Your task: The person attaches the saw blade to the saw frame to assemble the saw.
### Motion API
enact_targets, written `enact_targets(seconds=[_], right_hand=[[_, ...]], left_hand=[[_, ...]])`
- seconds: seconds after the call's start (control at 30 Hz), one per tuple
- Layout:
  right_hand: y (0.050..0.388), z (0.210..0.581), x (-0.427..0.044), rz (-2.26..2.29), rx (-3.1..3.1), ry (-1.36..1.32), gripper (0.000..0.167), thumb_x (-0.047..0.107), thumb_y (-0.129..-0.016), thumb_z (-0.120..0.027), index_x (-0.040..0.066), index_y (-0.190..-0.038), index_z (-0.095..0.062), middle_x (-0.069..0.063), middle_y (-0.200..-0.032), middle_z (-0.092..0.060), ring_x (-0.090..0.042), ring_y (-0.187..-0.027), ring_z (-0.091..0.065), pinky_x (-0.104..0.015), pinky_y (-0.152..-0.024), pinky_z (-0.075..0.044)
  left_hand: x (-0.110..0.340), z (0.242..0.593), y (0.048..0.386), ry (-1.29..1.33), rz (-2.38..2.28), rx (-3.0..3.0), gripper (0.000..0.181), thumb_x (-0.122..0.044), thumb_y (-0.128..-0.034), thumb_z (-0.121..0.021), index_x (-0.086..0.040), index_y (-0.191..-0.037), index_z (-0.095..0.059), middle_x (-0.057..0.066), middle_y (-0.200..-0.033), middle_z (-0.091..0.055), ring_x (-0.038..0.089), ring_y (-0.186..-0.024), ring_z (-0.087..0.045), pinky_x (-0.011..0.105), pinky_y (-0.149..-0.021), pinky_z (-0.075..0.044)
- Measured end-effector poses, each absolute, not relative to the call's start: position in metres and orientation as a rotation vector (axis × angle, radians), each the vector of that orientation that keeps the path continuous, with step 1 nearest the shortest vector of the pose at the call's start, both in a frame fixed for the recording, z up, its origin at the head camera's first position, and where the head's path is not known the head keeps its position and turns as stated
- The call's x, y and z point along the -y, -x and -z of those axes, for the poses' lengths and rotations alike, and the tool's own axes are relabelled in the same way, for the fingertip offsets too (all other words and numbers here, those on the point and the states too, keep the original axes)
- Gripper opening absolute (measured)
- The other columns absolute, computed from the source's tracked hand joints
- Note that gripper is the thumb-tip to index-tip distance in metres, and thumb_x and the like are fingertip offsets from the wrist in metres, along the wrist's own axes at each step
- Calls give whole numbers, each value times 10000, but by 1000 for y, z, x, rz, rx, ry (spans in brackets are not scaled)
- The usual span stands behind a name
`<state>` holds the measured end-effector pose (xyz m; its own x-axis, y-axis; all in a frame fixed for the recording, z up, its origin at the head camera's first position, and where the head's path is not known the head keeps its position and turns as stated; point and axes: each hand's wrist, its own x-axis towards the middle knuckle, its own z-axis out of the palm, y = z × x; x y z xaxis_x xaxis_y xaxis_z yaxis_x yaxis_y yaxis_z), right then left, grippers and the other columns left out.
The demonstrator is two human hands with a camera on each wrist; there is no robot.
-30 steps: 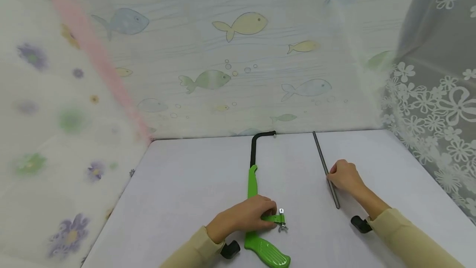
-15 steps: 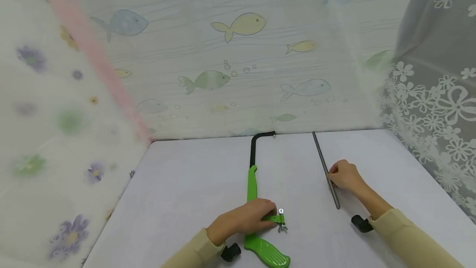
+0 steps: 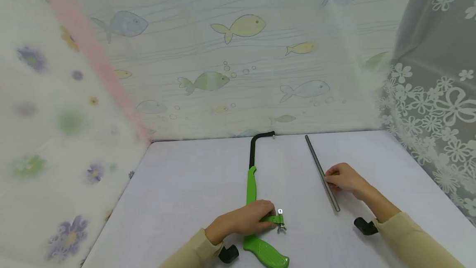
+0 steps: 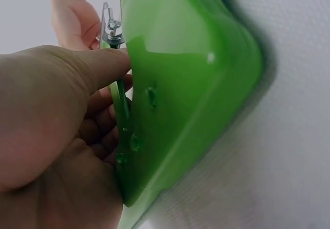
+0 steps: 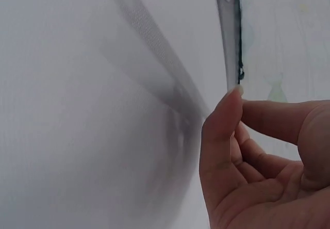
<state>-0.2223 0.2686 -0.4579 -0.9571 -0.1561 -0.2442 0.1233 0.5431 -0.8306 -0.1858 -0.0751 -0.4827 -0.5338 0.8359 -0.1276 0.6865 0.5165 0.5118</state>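
Saw frame (image 3: pixel 251 183), green and black, flat on the white tabletop (image 3: pixel 178 181) | left hand (image 3: pixel 251 218): gripping the saw frame's green part, just above its handle (image 3: pixel 265 251); wing nut (image 3: pixel 281 229) on its short arm | right hand (image 3: pixel 346 179): pinching a grey blade (image 3: pixel 317 160) between thumb and fingers; blade right of the saw frame, well apart, slanting

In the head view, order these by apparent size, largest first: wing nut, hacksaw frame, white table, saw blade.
1. White table
2. Hacksaw frame, partly covered by the left hand
3. Saw blade, long but narrow
4. Wing nut
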Motion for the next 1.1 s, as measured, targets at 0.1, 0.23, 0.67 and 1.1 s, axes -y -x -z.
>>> enact_targets(seconds=[0.1, 0.23, 0.67, 1.1], right_hand=[[221, 458, -265, 1440, -2418, 77, 223, 28, -998, -595, -171, -1097, -588, -89, -855, -631, -166, -730, -597, -307, -649, -563], [220, 460, -258, 1501, -2334, 140, 221, 44, -1011, -595, -156, -1105, -589, -82, -837, -622, -176, -748, -595, -300, -664, -564], [223, 456, -231, 1589, -2228, 214, 244, 55, -1016, -596, -155, -1139, -576, -101, -873, -620, -177, -775, -595, -287, -682, -564], [233, 458, -210, 1621, -2185, 249, 247, 57, -1011, -600, -157, -1133, -580, -97, -863, -620, -168, -763, -597, -289, -689, -564]], left_hand=[[75, 483, 186, -1259, -605, -2395, 111, -249, -1033, -636, -158, -1041, -574, -128, -884, -476, 0, -802, -420, 158, -708, -384], [75, 480, 184, -1238, -636, -2380, 110, -248, -1032, -640, -159, -1031, -576, -124, -873, -480, -2, -793, -421, 161, -700, -384], [77, 479, 183, -1223, -665, -2359, 117, -251, -1032, -639, -153, -1033, -574, -126, -893, -497, -12, -809, -442, 162, -711, -412], [77, 485, 186, -1244, -714, -2369, 119, -227, -1015, -669, -153, -1015, -576, -122, -895, -484, -11, -787, -418, 153, -689, -390]])
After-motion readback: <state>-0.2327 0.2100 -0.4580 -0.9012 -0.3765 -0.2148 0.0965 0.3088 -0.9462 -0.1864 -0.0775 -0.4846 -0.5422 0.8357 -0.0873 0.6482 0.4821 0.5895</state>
